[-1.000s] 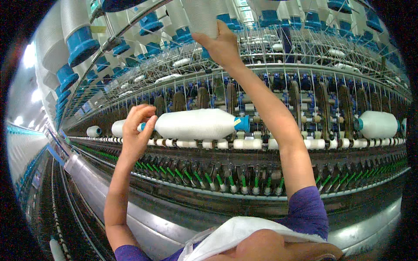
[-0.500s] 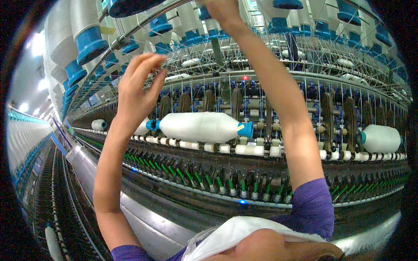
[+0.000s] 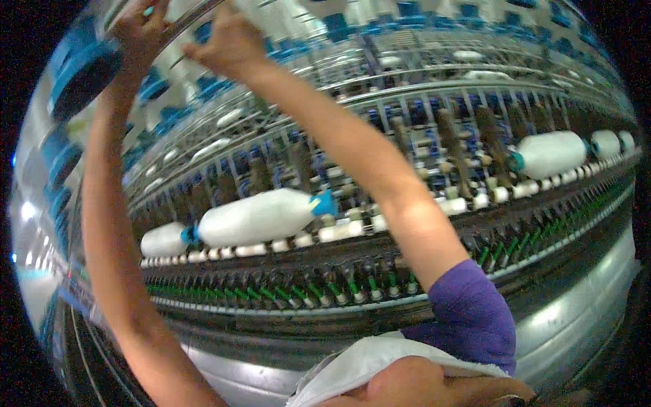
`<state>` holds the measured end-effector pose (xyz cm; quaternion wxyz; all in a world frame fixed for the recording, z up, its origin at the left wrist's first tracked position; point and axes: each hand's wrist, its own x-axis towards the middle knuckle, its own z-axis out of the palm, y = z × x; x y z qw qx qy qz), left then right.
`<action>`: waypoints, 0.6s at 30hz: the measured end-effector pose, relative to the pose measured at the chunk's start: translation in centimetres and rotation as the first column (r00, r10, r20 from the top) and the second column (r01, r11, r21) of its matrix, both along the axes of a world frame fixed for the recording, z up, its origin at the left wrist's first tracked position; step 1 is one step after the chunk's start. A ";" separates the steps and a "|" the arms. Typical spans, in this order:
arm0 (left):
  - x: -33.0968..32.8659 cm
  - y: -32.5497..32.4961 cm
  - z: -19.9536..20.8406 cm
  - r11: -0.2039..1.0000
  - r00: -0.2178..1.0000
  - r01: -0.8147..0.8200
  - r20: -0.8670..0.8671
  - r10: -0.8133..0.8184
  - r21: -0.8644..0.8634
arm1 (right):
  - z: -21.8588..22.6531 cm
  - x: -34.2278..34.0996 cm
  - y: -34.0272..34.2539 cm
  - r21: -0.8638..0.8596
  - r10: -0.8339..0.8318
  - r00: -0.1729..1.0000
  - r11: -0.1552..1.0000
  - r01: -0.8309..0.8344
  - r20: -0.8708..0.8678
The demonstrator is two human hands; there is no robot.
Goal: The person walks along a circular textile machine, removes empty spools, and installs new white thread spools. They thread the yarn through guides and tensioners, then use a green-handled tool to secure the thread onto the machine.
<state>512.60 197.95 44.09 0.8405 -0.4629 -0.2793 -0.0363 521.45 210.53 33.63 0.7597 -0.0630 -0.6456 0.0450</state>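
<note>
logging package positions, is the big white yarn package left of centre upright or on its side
On its side: the white yarn package stretches lengthwise along the white rollers, its blue tube end pointing right.

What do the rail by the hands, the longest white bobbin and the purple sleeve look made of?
Rail: probably metal, polished; silvery shine, though blurred.
Bobbin: likely yarn, matt white; tapered wound shape, fibre unclear. Its blue end: perhaps plastic; mostly even, solid colour.
Sleeve: fabric, matt; soft drape, weave unreadable.
</note>
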 end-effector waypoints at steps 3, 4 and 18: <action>-2.0 1.8 3.8 0.974 0.966 -0.038 0.241 0.093 -0.222 | -0.3 -0.3 -0.1 0.054 -0.136 0.984 0.988 0.143 -0.116; -2.2 2.5 5.0 0.971 0.959 -0.077 0.251 0.134 -0.224 | -0.6 -0.1 0.0 0.081 -0.134 0.976 0.985 0.149 -0.173; -0.6 4.8 3.9 0.850 0.923 -0.317 -0.070 0.379 0.420 | -1.1 2.2 -0.5 0.073 -0.195 0.975 0.976 0.204 -0.109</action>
